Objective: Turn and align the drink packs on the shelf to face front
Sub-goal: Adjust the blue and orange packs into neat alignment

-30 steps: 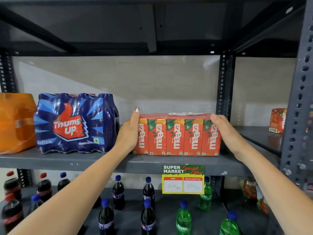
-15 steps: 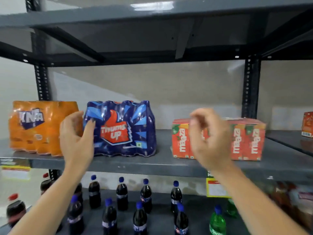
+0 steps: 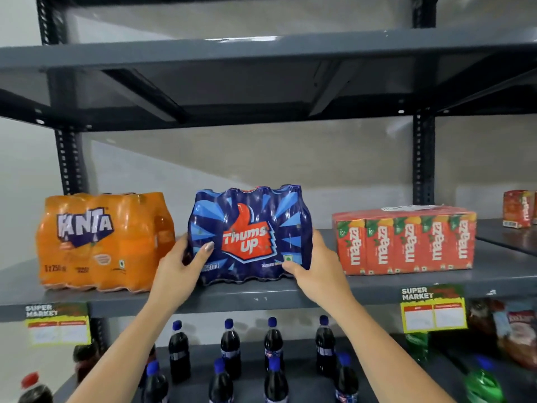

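Note:
Three drink packs stand on the grey shelf [image 3: 261, 301]. The blue Thums Up pack [image 3: 250, 234] is in the middle, logo toward me. My left hand [image 3: 180, 269] grips its lower left corner, thumb on the front. My right hand [image 3: 316, 271] grips its lower right corner. The orange Fanta pack [image 3: 101, 242] stands to the left, turned slightly so a side shows. The red Maaza carton pack [image 3: 406, 242] sits to the right, fronts facing me.
Another red carton [image 3: 518, 209] stands on the adjoining shelf at far right. Price tags [image 3: 433, 311] hang from the shelf edge. Below are several dark cola bottles [image 3: 231, 344] and green bottles [image 3: 482, 382]. An upper shelf [image 3: 261, 53] hangs overhead.
My hands left the Maaza pack, swung left through the air, and now both grip the Thums Up pack. The view has shifted left and back.

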